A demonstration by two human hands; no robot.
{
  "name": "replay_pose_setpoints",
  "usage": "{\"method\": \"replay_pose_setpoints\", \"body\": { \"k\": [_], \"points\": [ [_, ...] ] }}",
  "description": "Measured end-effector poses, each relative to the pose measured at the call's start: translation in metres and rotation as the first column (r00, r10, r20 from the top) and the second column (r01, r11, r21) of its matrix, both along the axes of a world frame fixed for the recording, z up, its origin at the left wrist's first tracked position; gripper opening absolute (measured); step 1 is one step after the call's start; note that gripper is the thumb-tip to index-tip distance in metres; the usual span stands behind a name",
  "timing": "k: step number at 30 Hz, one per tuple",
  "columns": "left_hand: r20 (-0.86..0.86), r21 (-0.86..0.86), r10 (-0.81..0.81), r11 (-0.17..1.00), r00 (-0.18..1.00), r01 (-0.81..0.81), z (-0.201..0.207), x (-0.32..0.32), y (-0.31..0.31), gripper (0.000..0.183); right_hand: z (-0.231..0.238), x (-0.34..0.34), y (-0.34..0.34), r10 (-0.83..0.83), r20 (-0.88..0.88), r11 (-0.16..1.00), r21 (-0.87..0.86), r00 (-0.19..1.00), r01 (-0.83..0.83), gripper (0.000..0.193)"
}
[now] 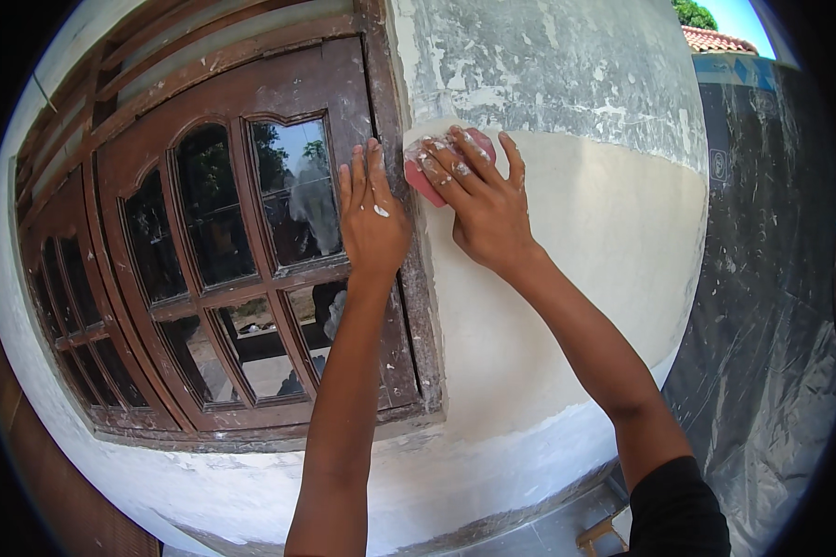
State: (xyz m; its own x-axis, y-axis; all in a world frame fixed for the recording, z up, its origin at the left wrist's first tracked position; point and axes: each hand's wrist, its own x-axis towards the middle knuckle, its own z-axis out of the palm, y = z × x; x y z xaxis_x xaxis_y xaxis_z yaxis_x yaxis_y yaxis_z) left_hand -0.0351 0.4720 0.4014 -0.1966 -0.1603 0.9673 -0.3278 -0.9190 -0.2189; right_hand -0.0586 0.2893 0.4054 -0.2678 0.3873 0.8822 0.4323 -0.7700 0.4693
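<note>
My right hand [492,204] presses a flat pink putty spreader [423,186] against the wall, its fingers laid over the tool and spotted with white paste. The spreader sits beside the window frame, where smooth cream putty [548,269] meets rough, patchy grey-white wall [567,74] above. My left hand [374,218] lies against the brown wooden window [297,79] near the frame's right edge. Its fingers are stretched upward and hold nothing; a white dab shows on its back. What lies under my right palm is hidden.
Glass panes [297,195] fill the window, and the wooden frame's sill [251,439] runs along its bottom. Dark plastic sheeting [752,306] hangs at the right, past the wall's edge. Low at the right, a wooden piece [599,536] stands near the grey floor.
</note>
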Motion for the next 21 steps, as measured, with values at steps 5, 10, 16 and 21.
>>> {"method": "replay_pose_setpoints", "body": {
  "k": [5,10,16,21],
  "points": [
    [0.001,0.009,0.025,1.000,1.000,-0.025,0.001,0.001,-0.001,0.072,-0.015,0.008,-0.004,-0.022,-0.057,1.000,0.004,0.998,0.022,0.057],
    [-0.003,0.009,0.019,1.000,1.000,-0.019,-0.001,0.001,0.001,0.070,0.000,-0.004,-0.008,0.052,0.014,0.996,0.071,0.999,-0.053,0.060],
    [0.006,0.024,0.021,0.999,1.000,-0.021,0.000,0.002,-0.002,0.068,0.028,0.016,0.000,0.065,-0.008,0.989,0.134,0.998,-0.063,0.063],
    [0.000,0.011,0.016,1.000,1.000,-0.016,-0.004,0.002,0.002,0.067,-0.033,0.008,-0.011,0.046,-0.065,0.998,0.049,0.997,-0.042,0.068]
  ]
}}
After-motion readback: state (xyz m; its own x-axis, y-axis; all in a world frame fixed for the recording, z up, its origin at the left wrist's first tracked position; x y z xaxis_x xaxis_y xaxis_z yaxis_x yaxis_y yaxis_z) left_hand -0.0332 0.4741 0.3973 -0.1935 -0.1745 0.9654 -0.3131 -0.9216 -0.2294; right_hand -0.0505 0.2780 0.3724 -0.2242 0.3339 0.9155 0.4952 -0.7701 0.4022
